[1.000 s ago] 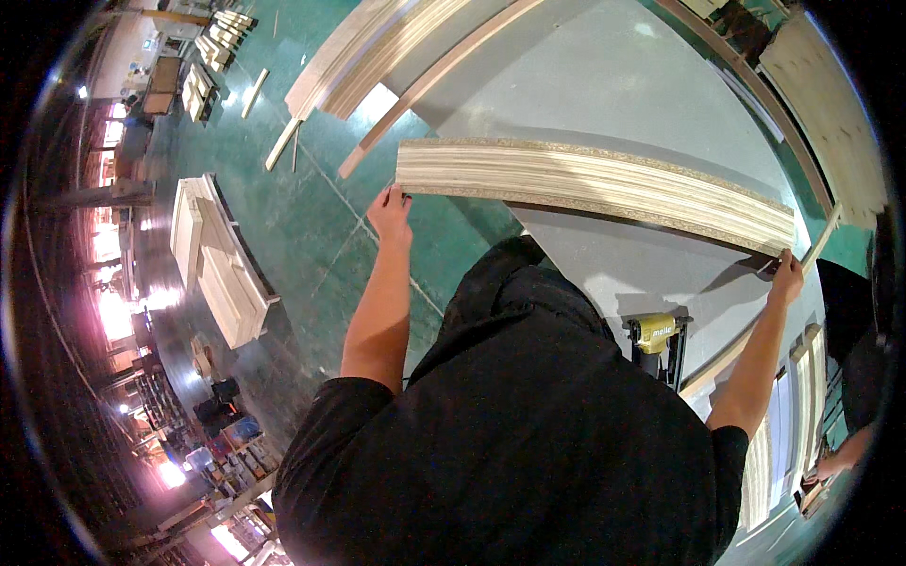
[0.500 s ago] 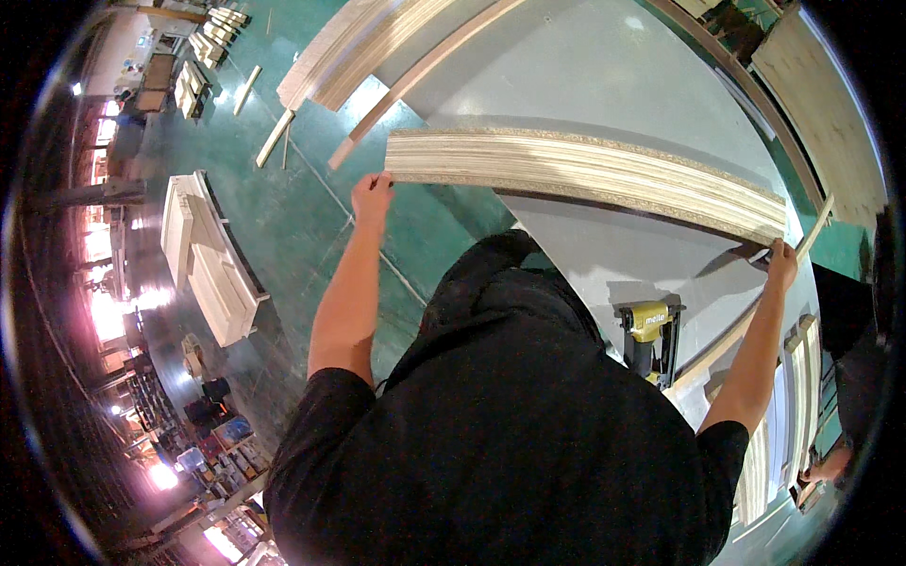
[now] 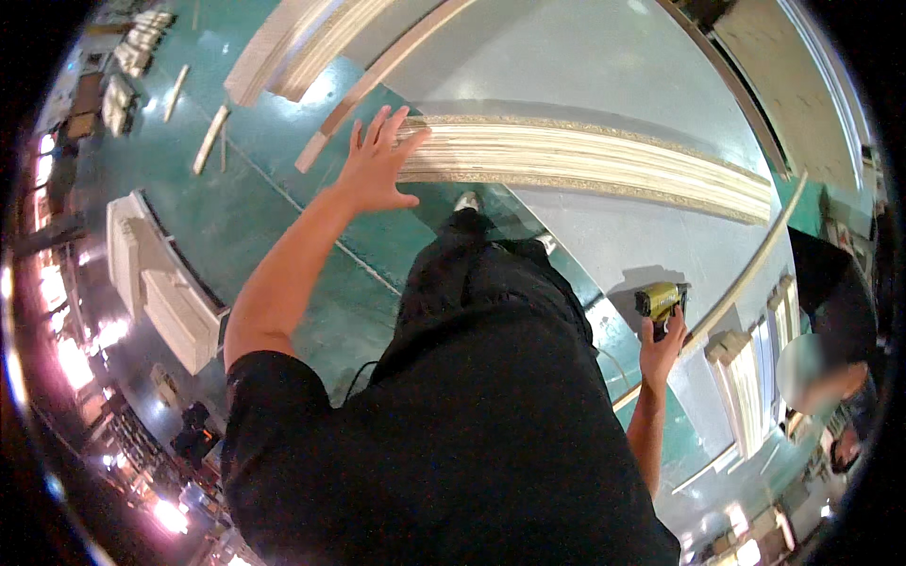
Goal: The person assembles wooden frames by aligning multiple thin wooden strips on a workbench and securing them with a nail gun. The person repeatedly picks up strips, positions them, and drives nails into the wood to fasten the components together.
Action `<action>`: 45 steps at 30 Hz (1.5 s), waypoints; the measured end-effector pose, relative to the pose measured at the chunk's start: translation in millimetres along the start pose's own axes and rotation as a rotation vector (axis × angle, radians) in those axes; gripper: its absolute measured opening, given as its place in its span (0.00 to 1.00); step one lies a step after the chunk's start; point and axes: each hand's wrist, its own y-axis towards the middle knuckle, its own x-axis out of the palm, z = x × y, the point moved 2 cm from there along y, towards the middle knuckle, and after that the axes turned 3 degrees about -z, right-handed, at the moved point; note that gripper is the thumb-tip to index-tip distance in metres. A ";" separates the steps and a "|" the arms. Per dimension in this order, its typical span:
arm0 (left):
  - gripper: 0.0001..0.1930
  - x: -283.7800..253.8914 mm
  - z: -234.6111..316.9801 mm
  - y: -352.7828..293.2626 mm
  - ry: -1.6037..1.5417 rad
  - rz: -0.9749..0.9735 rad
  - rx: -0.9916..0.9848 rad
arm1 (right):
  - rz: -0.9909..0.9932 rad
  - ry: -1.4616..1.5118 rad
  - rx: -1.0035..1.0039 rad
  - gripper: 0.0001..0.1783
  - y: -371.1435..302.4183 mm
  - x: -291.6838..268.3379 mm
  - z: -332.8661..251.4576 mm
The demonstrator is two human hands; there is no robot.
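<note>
A long pale bundle of layered wooden strips (image 3: 585,165) lies across the grey tabletop (image 3: 557,71), its left end jutting past the table edge. My left hand (image 3: 373,170) is open at that end, fingers spread, with the fingertips over the wood; whether they press on it I cannot tell. At the right, my right hand (image 3: 662,347) closes around the handle of a yellow-green and black nail gun (image 3: 659,298) on the table's near part. The handle is mostly hidden by the fingers.
More strip bundles (image 3: 311,61) and a brown batten (image 3: 377,71) lie at the table's far left. Along the right runs a thin wooden strip (image 3: 755,269), beside stacked strips (image 3: 741,391). Another person (image 3: 835,302) stands at the far right. Pale panels (image 3: 165,292) rest on the left.
Both hands have let go of the strip bundle, which now lies on the table. My right hand has come down and inward to the nail gun; my left hand has opened.
</note>
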 end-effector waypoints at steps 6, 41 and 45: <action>0.52 20.4 -10.2 25.4 -0.011 0.038 0.141 | 0.012 -0.138 0.004 0.44 26.3 11.5 -7.8; 0.46 46.6 -43.0 27.5 -0.179 0.366 0.246 | -0.903 -0.275 -0.778 0.27 110.8 67.9 -468.3; 0.41 45.6 -41.6 28.9 -0.227 0.353 0.261 | -0.909 -0.335 -0.836 0.30 120.2 73.9 -459.2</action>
